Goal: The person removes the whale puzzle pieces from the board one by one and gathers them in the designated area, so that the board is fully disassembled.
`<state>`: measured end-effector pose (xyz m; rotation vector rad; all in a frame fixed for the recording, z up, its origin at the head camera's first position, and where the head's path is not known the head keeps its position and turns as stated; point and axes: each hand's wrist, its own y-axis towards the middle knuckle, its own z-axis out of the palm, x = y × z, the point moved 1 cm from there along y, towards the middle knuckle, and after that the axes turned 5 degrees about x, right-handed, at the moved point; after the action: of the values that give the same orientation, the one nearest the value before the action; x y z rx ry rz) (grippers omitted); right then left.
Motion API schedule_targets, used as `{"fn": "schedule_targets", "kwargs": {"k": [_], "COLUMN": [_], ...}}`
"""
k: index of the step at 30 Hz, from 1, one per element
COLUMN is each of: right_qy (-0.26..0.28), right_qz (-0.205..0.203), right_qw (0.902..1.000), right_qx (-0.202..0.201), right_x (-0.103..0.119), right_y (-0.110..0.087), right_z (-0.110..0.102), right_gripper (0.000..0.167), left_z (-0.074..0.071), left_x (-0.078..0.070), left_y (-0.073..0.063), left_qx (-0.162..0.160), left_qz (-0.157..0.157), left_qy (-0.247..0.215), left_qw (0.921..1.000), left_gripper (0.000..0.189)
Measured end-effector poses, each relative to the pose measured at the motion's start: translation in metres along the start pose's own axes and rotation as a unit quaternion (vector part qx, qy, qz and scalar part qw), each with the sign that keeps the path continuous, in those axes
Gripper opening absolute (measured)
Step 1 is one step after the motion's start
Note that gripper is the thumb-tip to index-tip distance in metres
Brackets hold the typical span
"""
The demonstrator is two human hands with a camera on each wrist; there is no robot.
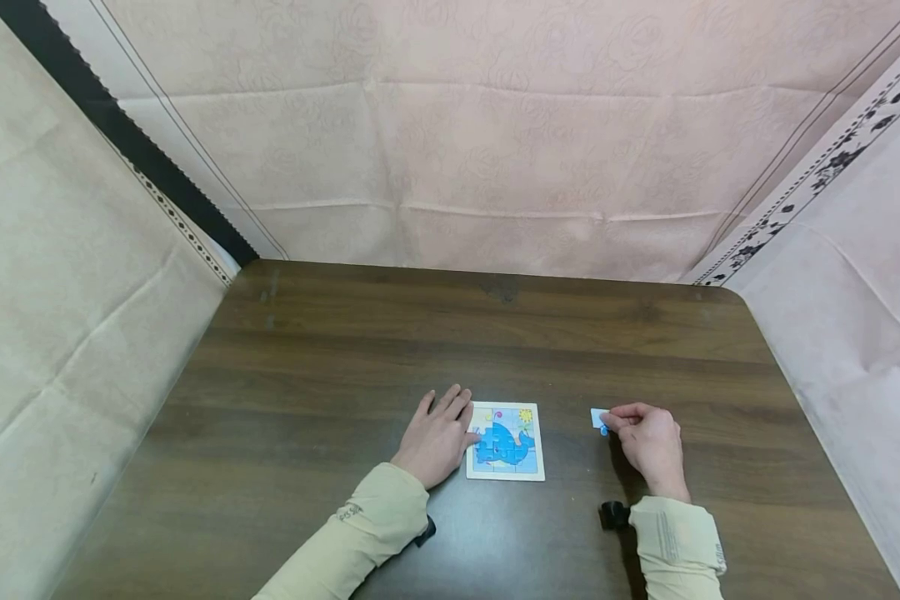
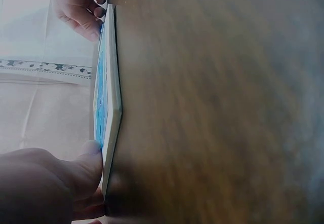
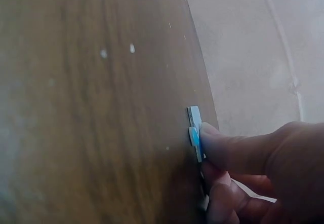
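Note:
A square jigsaw puzzle (image 1: 506,477) with a white border and a blue whale picture lies flat on the table. My left hand (image 1: 435,435) rests at its left side, fingers extended along the edge, thumb on top of the picture. In the left wrist view, the thumb (image 2: 91,165) presses the near edge of the board. To the right of the puzzle, apart from it, my right hand (image 1: 652,442) pinches a small light-blue puzzle piece (image 1: 597,418) between thumb and fingers. The piece (image 3: 194,116) is close to the tabletop; whether it touches is unclear. Fingers cover part of it.
The brown wooden table (image 1: 330,333) extends around both hands. Pale patterned cloth (image 1: 495,167) hangs behind it and at both sides. A black wrist device (image 1: 613,515) sits by the right sleeve. Small pale specks (image 3: 132,47) dot the tabletop.

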<state>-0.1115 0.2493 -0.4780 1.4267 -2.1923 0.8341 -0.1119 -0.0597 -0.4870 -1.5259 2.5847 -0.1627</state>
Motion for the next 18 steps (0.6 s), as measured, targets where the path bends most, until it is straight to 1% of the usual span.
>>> {"fn": "schedule_targets", "kwargs": {"k": [8, 18], "right_qy": [0.001, 0.005], "right_qz": [-0.039, -0.037], "right_qw": [0.9988, 0.9991], "right_qx": [-0.032, -0.018], "right_x": [-0.0015, -0.0019], "right_y": [-0.0008, -0.0015], "right_z": [0.0041, 0.0033], "right_gripper": [0.015, 0.020], "left_z": [0.0003, 0.0009], "left_x": [0.0006, 0.0000], "left_y": [-0.0006, -0.0009], "left_qx": [0.002, 0.000], "left_qz": [0.000, -0.001], "left_qy": [-0.004, -0.006], "left_qw": [1.0000, 1.0000], "left_gripper": [0.055, 0.055]}}
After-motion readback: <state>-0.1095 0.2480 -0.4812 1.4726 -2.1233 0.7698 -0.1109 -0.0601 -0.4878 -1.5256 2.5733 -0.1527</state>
